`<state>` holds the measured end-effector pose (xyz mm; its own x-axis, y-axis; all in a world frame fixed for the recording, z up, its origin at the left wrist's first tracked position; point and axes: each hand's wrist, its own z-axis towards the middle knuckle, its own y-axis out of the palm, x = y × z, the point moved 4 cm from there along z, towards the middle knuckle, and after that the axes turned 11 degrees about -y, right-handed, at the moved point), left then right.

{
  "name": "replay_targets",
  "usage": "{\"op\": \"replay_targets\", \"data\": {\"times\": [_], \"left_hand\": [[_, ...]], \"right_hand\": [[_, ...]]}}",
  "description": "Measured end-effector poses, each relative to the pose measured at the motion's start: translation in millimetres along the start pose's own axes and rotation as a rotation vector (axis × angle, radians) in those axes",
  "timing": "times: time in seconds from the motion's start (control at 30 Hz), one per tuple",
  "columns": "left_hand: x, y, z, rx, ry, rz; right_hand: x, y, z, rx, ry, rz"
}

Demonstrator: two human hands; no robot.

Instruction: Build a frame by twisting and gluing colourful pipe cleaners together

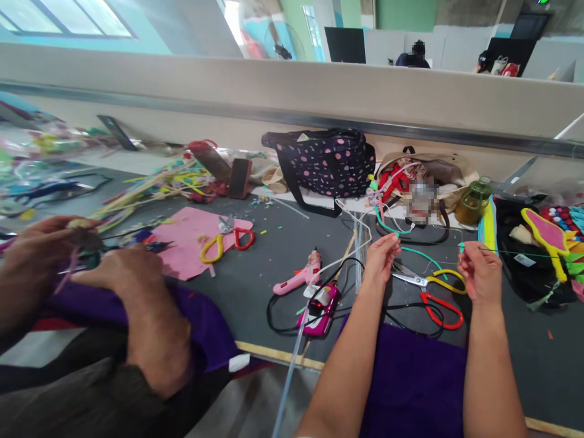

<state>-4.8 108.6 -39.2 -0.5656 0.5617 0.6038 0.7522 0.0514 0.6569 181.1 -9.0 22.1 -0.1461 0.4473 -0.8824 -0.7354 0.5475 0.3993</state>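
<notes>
Above the dark table my left hand [382, 258] is closed in a pinch on a thin green cord [420, 251], part of which loops down toward the scissors. To its right my right hand [479, 271] is also pinched, with a small teal bit [462, 247] at its fingertips and a thin dark green thread [517, 252] running off to the right. Whether both hands grip one continuous strand I cannot tell. Scissors [426, 281] with one yellow and one red handle lie partly spread on the table between my forearms.
A pink glue gun [301, 277] and magenta box [322, 313] with black cables lie left of me. A co-worker's hands [114, 267] work at far left near other scissors [223, 243]. Behind stand a dotted bag [326, 161] and glass jar [472, 201]; a black bag [524, 261] is right.
</notes>
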Motion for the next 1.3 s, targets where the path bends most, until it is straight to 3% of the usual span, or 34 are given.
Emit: {"op": "replay_targets", "data": {"times": [0.33, 0.5, 0.73, 0.9, 1.07, 1.3], "left_hand": [[7, -2.4, 1, 0.001, 0.001, 0.032], [12, -4.2, 1, 0.011, -0.013, 0.028], [13, -1.8, -2, -0.186, -0.078, 0.163], [10, -0.2, -6, -0.263, -0.133, 0.339], [10, -0.3, -8, -0.281, -0.138, 0.377], [6, 1.9, -10, -0.34, -0.15, 0.443]], "right_hand": [[-4, 4, -11, -0.354, 0.122, 0.087], [0, 9, -16, -0.427, 0.202, 0.114], [11, 13, -24, -0.68, 0.36, 0.021], [21, 15, -22, -0.7, 0.436, -0.05], [22, 16, -19, -0.727, 0.345, -0.014], [25, 5, -5, -0.453, 0.245, -0.104]]}}
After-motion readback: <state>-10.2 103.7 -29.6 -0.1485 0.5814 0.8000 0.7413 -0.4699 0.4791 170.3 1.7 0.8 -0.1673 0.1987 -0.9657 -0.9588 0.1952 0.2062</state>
